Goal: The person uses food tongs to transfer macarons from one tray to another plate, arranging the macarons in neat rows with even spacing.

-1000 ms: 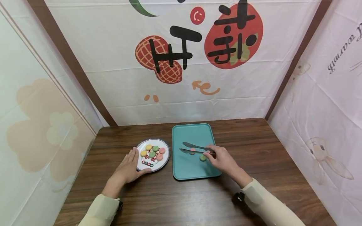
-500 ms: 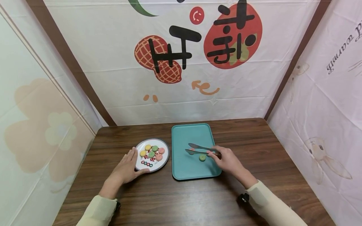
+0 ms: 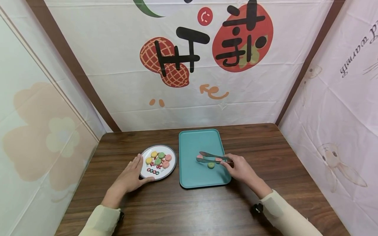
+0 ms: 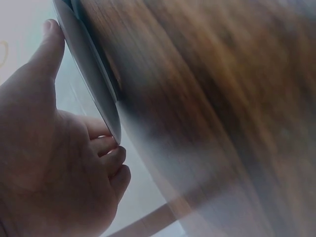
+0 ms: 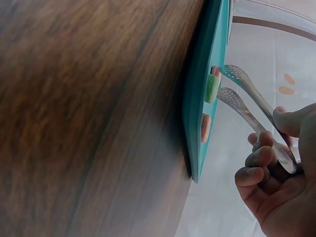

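My right hand (image 3: 240, 167) grips a pair of metal tongs (image 3: 213, 155) over the teal tray (image 3: 193, 177). Their perforated tips stand apart, near a pink macaron (image 3: 199, 157); in the right wrist view I cannot tell whether they touch it. A green macaron (image 3: 211, 165) and another pink macaron (image 3: 218, 159), partly behind the tongs, also lie on the tray. On the left, my left hand (image 3: 128, 177) rests against the rim of a round white plate (image 3: 172, 166), thumb and fingers spread along its edge. The plate bears yellow macarons (image 3: 154, 154), green macarons (image 3: 157, 161) and pink macarons (image 3: 165, 164).
Plate and tray stand side by side on a dark wooden table (image 3: 189, 209), a narrow gap between them. A printed white cloth (image 3: 127, 98) hangs behind the table, with more cloth at both sides.
My right hand has moved to the right with the tongs, and their tips are now nearer the left pink macaron. My left hand stays at the plate, and no macaron has visibly moved.
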### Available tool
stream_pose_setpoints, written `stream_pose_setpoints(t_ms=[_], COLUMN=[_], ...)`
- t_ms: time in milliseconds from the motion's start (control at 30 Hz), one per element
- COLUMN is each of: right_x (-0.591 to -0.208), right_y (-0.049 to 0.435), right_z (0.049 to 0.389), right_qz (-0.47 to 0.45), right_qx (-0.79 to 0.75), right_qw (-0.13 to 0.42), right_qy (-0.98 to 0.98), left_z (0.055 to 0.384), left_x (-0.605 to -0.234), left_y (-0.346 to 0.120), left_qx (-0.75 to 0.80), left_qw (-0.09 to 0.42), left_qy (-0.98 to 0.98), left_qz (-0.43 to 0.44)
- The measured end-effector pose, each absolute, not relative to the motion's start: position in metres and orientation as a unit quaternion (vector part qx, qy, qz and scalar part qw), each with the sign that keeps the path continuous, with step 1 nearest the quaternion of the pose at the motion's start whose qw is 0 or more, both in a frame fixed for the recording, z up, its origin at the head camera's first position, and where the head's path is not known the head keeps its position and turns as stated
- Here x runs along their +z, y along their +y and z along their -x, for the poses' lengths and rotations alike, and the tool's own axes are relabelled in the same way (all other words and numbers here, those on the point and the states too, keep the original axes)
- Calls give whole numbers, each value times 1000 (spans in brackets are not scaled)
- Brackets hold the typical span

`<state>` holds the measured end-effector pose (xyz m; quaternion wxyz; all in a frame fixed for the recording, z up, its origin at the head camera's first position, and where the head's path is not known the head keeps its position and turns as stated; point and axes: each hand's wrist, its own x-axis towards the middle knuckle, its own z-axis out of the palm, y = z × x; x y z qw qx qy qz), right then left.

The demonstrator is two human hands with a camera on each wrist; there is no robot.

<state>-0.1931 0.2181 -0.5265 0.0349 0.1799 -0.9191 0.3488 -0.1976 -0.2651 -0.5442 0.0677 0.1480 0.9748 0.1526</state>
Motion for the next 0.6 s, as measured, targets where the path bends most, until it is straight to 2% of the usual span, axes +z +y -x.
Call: stream_pose_setpoints(t_ms=[600], right_x=[-532], right_y=[221], right_z=[193], right_qz=[-195], right_qx=[347], right_qw=[41], right_qy=[-917], left_z=[196], left_x=[-544], left_y=[-267], left_qx=[155], left_qw=[59], left_qy=[974], left_qz=[-157])
